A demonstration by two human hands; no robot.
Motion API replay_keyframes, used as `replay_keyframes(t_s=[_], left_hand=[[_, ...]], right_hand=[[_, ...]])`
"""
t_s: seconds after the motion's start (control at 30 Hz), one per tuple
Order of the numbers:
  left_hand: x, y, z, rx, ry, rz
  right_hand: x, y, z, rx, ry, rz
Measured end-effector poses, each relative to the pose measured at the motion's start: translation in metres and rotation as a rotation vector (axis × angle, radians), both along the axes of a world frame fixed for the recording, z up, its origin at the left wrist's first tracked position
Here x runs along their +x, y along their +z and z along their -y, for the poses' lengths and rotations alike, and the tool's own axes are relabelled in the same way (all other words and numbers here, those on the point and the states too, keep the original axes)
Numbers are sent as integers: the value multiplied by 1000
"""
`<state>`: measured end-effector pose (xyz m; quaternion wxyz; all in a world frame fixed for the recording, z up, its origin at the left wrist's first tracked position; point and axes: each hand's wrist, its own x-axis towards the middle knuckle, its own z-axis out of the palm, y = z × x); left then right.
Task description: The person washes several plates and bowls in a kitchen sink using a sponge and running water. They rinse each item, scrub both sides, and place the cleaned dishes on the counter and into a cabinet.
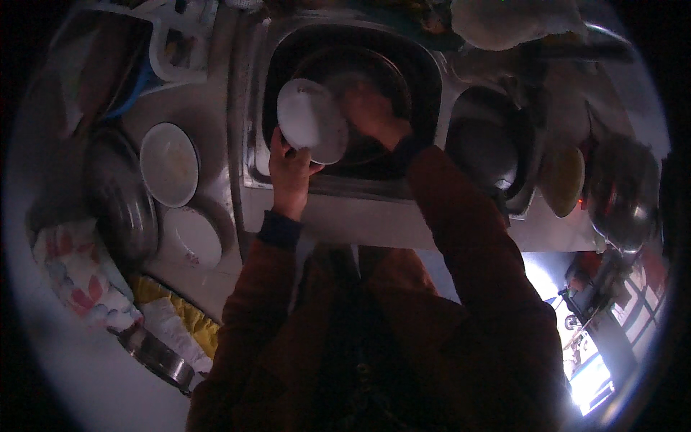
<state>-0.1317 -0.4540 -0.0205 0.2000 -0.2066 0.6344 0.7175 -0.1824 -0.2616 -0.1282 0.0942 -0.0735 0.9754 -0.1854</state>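
My left hand (291, 175) grips the lower rim of a white dish (311, 120), tilted over the left basin of a steel sink (251, 162). To the right of the dish, my right hand (370, 110) reaches down into the basin, over a large round dark vessel (397, 59). The right hand is dim and blurred, so its fingers and anything in them cannot be made out.
Left on the counter are a white bowl (169, 164), a white dish with a floral pattern (192, 237) and a large metal lid or basin (121, 189). The smaller sink basin (483, 146) and a yellowish bowl (562, 181) lie right.
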Motion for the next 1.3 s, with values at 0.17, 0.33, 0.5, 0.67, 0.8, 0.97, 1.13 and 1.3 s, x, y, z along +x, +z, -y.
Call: replay_keyframes(t_s=[0.17, 0.33, 0.5, 0.67, 0.8, 0.97, 1.13, 1.3], left_hand=[[-3, 11, 5, -42, 33, -2], [-5, 2, 9, -21, 11, -1], [-10, 3, 8, 34, -24, 19], [-8, 1, -3, 98, -23, -12], [2, -13, -8, 112, -40, -170], [7, -9, -19, 114, -63, -162], [5, -5, -18, 140, -64, -40], [-7, 3, -11, 176, -84, 33]], right_hand=[[-10, 1, 2, 16, -15, 120], [-8, -34, -20, -25, 42, 144], [6, 31, -28, -767, -420, 221], [34, 63, 7, -585, -484, 172], [42, 44, 30, -490, -443, 105], [9, 20, 27, -648, -612, 74], [-20, 66, 31, -970, -592, 222], [-12, 77, 44, -1043, -264, 276]])
